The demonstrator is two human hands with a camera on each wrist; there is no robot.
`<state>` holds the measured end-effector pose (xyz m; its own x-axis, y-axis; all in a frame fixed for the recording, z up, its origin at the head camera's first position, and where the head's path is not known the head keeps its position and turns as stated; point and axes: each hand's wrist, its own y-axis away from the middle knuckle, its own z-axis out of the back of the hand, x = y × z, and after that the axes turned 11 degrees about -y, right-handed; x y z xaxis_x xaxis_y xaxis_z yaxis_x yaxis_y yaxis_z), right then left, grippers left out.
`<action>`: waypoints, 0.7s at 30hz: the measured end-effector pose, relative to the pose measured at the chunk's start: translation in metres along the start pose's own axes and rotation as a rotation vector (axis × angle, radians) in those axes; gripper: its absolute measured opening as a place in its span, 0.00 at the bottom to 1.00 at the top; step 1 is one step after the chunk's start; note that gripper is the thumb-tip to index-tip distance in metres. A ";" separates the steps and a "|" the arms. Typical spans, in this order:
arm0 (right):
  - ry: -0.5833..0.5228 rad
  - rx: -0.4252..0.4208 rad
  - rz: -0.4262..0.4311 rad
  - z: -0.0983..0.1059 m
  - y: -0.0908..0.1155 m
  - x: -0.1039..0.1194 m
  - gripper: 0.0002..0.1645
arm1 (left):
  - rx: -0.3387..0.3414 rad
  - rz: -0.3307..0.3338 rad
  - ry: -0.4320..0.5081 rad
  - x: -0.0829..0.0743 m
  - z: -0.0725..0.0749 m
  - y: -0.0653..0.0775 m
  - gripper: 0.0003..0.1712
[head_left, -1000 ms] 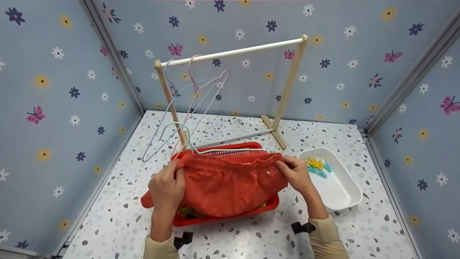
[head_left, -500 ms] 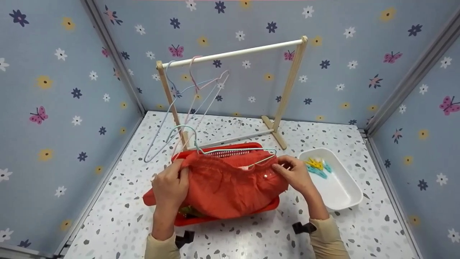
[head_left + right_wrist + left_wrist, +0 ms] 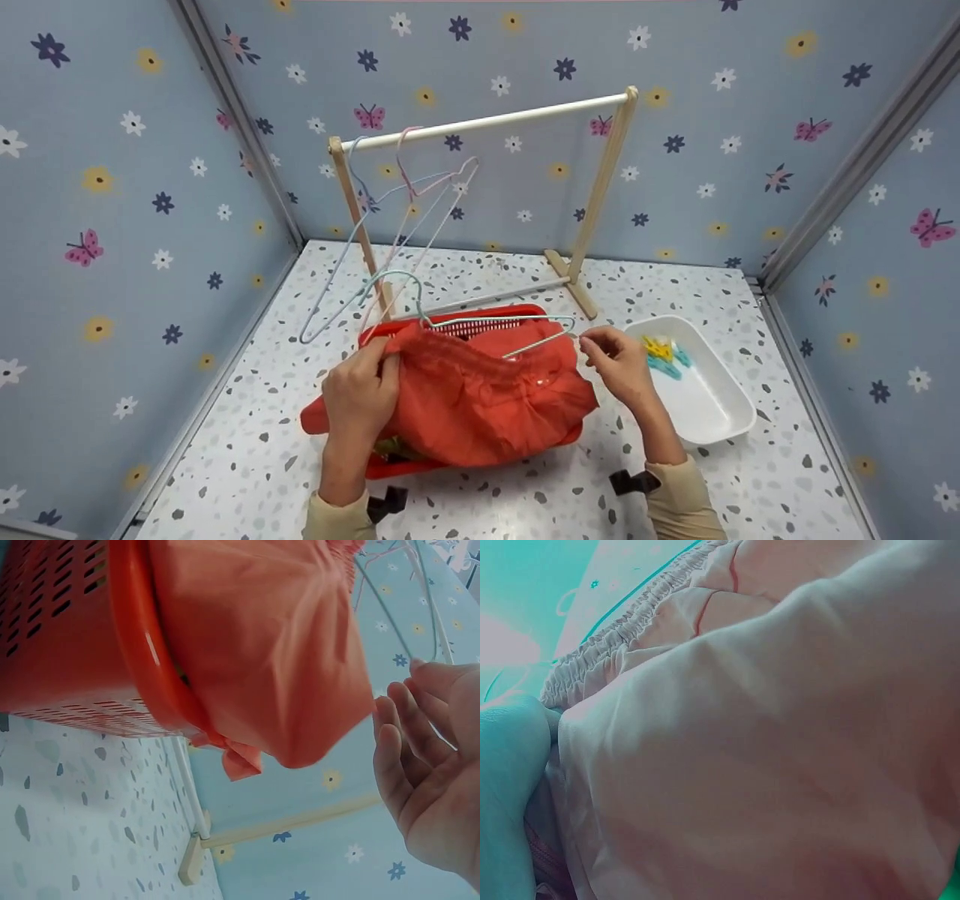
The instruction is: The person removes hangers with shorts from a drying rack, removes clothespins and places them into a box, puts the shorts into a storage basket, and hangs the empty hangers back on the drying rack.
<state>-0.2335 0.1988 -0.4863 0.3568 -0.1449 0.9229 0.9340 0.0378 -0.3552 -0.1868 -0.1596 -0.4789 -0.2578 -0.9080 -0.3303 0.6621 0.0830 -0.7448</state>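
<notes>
Red shorts [image 3: 487, 405] with a gathered waistband droop over a red basket [image 3: 472, 471]. My left hand [image 3: 361, 394] grips the waistband's left side; in the left wrist view, that hand [image 3: 510, 795] shows beside the cloth [image 3: 742, 750], which looks pale there. A mint-green hanger [image 3: 499, 320] lies behind the waistband, its left part hidden by the shorts. Its lower bar runs down into them. My right hand [image 3: 622, 369] is off the cloth, fingertips right at the hanger's right end. In the right wrist view, that hand [image 3: 442, 772] has its lower fingers loosely spread.
A wooden rack with a white rail [image 3: 487, 124] stands behind the basket. On it hang a blue hanger [image 3: 330, 281] and a pink hanger [image 3: 405, 169]. To the right, a white tray [image 3: 716, 409] holds yellow clothespins [image 3: 658, 348] and teal clothespins [image 3: 664, 367].
My right hand has let go of the waistband and come to the hanger's right end. The waistband's right side has sagged, baring more of the hanger. My left hand keeps its grip.
</notes>
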 end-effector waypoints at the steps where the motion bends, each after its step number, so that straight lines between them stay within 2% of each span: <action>1: -0.004 -0.007 0.015 0.001 0.000 0.006 0.05 | -0.005 -0.003 0.002 -0.001 0.000 0.000 0.06; 4: -0.029 -0.036 0.034 0.005 0.002 0.018 0.07 | -0.014 -0.016 0.006 -0.004 -0.002 -0.001 0.06; 10: -0.077 -0.086 0.077 0.008 0.007 0.030 0.13 | 0.020 -0.040 0.015 -0.011 -0.007 -0.003 0.07; 15: -0.011 -0.062 0.125 0.005 0.011 0.035 0.14 | 0.012 -0.062 0.019 -0.014 -0.009 -0.004 0.07; 21: 0.083 -0.001 0.155 0.006 0.008 0.013 0.16 | 0.005 -0.086 0.044 -0.019 -0.010 -0.008 0.09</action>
<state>-0.2211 0.2034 -0.4758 0.4936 -0.2189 0.8417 0.8680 0.0649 -0.4922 -0.1941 -0.1388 -0.4729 -0.3444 -0.8926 -0.2909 0.6398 0.0036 -0.7685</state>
